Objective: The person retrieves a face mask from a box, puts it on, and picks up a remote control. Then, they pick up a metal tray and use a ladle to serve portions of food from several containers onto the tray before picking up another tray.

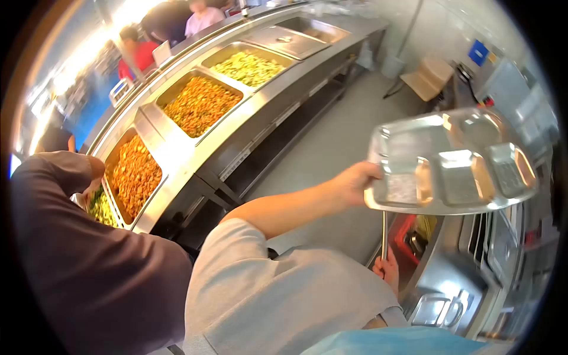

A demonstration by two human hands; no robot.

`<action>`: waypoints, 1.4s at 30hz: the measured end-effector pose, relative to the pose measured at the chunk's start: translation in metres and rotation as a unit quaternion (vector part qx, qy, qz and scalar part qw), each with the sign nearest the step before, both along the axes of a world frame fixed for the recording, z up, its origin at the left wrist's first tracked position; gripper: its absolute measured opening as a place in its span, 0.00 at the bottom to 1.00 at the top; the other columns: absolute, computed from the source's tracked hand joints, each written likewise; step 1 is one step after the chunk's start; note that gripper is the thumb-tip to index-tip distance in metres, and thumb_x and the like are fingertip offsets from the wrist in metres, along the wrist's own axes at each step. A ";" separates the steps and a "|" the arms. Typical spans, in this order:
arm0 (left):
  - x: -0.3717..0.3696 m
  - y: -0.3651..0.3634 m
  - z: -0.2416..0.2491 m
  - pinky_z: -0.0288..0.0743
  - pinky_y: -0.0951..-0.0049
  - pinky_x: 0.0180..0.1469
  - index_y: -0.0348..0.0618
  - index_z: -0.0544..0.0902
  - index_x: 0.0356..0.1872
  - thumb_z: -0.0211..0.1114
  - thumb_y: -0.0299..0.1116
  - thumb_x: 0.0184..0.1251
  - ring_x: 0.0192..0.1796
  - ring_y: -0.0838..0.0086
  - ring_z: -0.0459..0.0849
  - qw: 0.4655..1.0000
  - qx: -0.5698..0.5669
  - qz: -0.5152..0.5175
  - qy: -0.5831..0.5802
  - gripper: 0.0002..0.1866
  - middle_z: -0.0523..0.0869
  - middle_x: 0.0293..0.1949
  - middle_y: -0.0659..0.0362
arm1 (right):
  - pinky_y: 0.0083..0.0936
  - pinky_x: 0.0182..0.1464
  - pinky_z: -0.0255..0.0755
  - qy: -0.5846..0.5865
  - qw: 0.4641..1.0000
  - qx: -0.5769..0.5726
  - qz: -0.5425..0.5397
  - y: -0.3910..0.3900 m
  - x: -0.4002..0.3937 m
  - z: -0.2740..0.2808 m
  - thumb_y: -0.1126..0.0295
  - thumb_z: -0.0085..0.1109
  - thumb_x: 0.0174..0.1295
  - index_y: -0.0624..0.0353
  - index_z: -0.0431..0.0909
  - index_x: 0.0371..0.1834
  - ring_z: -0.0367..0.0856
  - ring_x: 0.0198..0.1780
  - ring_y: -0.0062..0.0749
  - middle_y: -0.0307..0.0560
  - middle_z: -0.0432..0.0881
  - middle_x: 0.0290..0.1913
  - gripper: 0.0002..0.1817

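My left hand (358, 182) grips a stainless steel compartment tray (435, 160) by its near left edge, fingers closed over the rim. The tray is held up off to the right, and no food shows in its compartments. Lower down, my right hand (388, 271) is wrapped round a thin metal handle (385, 234) that rises toward the tray's underside. The far end of this handle is hidden behind the tray, so what kind of utensil it is cannot be seen. Under the tray, near my right hand, lies a red basket (405, 234).
A steel serving counter (183, 160) runs along the left with pans of orange diced food (203, 102), yellow-green food (248, 67) and a lidded pan (284, 39). A co-worker's dark sleeve (100, 254) is close on my left. Stacked trays (482, 239) stand right; a wooden chair (427, 78) is behind.
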State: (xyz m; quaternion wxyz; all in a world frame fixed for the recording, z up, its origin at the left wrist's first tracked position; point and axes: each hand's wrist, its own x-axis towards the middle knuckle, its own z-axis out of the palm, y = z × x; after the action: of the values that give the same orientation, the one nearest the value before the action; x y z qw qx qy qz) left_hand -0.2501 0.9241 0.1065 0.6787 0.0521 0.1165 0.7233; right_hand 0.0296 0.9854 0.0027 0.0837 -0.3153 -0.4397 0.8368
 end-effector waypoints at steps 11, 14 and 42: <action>-0.167 -0.208 -0.089 0.77 0.65 0.49 0.31 0.73 0.45 0.55 0.19 0.44 0.40 0.67 0.82 0.751 -0.257 0.607 0.044 0.21 0.80 0.39 0.53 | 0.14 0.11 0.59 0.026 0.978 -0.014 0.206 0.165 -0.373 -0.020 0.74 0.39 0.65 0.49 0.48 0.70 0.59 0.13 0.15 0.37 0.65 0.24 0.29; -0.161 -0.226 -0.094 0.77 0.61 0.49 0.28 0.75 0.39 0.52 0.19 0.49 0.42 0.63 0.82 0.619 -0.291 0.729 0.030 0.14 0.80 0.38 0.50 | 0.13 0.12 0.59 0.068 0.937 0.099 0.327 0.163 -0.491 0.006 0.75 0.40 0.63 0.52 0.49 0.70 0.60 0.13 0.15 0.37 0.66 0.23 0.30; -0.404 -0.224 -0.136 0.74 0.54 0.48 0.43 0.78 0.35 0.57 0.28 0.60 0.42 0.66 0.80 0.415 -0.218 0.874 -0.125 0.04 0.81 0.36 0.57 | 0.32 0.24 0.68 -0.027 0.585 0.619 0.523 0.033 -1.071 -0.066 0.73 0.42 0.62 0.50 0.51 0.69 0.73 0.25 0.34 0.54 0.75 0.30 0.30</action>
State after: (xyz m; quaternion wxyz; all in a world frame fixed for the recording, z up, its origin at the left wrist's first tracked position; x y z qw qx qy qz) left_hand -0.6542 0.7001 -0.0297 -0.3249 -0.3186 0.1668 0.8747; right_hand -1.0411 1.0183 -0.0637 -0.2051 0.0747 -0.9425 0.2531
